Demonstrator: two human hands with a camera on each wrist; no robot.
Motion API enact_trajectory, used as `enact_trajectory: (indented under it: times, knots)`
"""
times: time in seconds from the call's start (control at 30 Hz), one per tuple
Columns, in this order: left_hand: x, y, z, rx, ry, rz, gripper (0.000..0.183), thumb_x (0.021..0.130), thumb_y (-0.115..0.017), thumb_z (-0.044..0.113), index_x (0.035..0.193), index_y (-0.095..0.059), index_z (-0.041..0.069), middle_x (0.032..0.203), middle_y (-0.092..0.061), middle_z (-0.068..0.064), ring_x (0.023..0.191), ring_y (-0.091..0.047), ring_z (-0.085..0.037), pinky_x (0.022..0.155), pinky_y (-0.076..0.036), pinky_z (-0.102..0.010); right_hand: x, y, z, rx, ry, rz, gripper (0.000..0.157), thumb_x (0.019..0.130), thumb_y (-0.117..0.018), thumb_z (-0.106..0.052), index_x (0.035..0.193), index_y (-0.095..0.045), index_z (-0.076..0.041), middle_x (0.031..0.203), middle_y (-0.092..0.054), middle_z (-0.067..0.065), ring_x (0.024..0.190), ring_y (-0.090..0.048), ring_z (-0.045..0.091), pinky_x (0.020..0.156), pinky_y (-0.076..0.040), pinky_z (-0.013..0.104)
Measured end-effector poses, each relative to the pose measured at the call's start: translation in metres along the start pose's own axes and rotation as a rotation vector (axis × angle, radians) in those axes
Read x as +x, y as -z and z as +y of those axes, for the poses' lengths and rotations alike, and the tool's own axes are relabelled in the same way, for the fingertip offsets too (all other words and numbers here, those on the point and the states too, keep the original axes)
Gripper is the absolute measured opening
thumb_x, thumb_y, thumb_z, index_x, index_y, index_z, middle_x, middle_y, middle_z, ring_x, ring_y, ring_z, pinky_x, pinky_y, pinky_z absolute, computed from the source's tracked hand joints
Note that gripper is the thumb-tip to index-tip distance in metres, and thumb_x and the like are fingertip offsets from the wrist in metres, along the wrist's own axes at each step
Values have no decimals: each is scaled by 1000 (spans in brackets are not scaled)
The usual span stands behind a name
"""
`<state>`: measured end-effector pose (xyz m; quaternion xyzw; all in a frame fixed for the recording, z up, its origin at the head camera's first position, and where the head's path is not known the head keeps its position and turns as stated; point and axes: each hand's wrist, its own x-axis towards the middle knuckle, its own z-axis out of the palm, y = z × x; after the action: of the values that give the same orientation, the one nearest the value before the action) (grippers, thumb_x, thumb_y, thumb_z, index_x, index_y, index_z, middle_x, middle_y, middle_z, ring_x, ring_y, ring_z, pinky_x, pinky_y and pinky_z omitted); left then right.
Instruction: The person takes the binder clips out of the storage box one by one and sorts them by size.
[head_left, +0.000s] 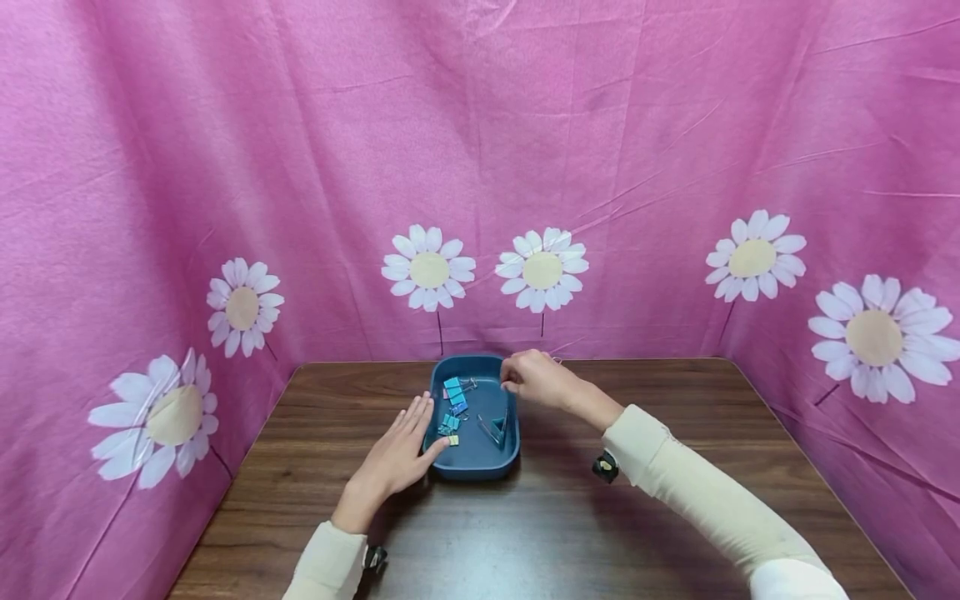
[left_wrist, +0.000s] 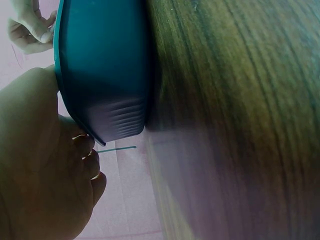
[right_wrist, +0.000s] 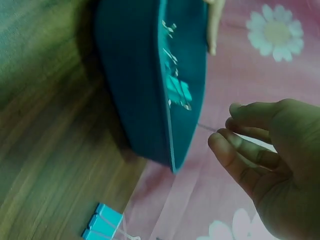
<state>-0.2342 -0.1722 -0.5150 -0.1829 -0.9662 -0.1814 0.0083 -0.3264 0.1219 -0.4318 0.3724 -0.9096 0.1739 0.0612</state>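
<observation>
A dark blue tray stands on the table with several binder clips in it. Turquoise clips and a small yellow clip lie along its left side; a dark teal clip is by the right wall. My left hand rests along the left rim, fingers straight, thumb over the near part. Above the right rim is my right hand, fingers loosely bent. The right wrist view shows nothing between its thumb and fingertips. A turquoise binder clip lies outside the tray in that view.
The wooden table carries the tray near its far edge. A pink cloth with white daisies hangs behind the table and along both sides. Dark wrist devices are strapped below both cream sleeves.
</observation>
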Motion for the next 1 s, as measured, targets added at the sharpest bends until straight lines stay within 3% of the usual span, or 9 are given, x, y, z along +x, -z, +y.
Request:
enact_trajectory:
  times: [0.23, 0.47, 0.67, 0.83, 1.0]
  knots:
    - [-1, 1, 0, -8, 10, -8, 81, 110, -49, 53, 168, -25, 1, 179, -17, -13, 167, -16, -32, 136, -20, -52, 0, -14, -24, -24, 78, -114, 7, 97, -78, -16, 101, -79, -11, 99, -74, 2, 88, -72, 13, 74, -64, 27]
    - [0, 1, 0, -5, 5, 0, 81, 110, -48, 53, 168, -26, 1, 179, -19, -14, 167, -17, -32, 136, -20, -52, -2, -30, -39, -129, 123, -230, 19, 94, -83, -22, 106, -79, -9, 99, -72, 4, 82, -69, 14, 74, -64, 30]
    - [-1, 1, 1, -6, -2, 4, 81, 110, -49, 52, 168, -27, 0, 178, -19, -15, 167, -18, -33, 136, -21, -52, -5, -39, -42, -176, 103, -309, 23, 87, -88, -18, 105, -78, -8, 95, -69, 3, 82, -66, 16, 74, -61, 32]
    - [-1, 0, 0, -3, -13, 8, 81, 110, -49, 52, 167, -27, -1, 178, -20, -16, 166, -19, -34, 135, -22, -52, -6, -47, -40, -189, 105, -320, 17, 88, -84, -8, 104, -77, -7, 93, -69, 2, 79, -65, 15, 71, -60, 30]
    - [-1, -1, -1, -8, -13, 17, 80, 110, -50, 50, 167, -27, -1, 178, -20, -16, 166, -19, -33, 135, -22, -52, -6, -50, -39, -220, 142, -283, 23, 89, -79, 0, 110, -74, -6, 97, -71, 5, 83, -69, 16, 72, -63, 30]
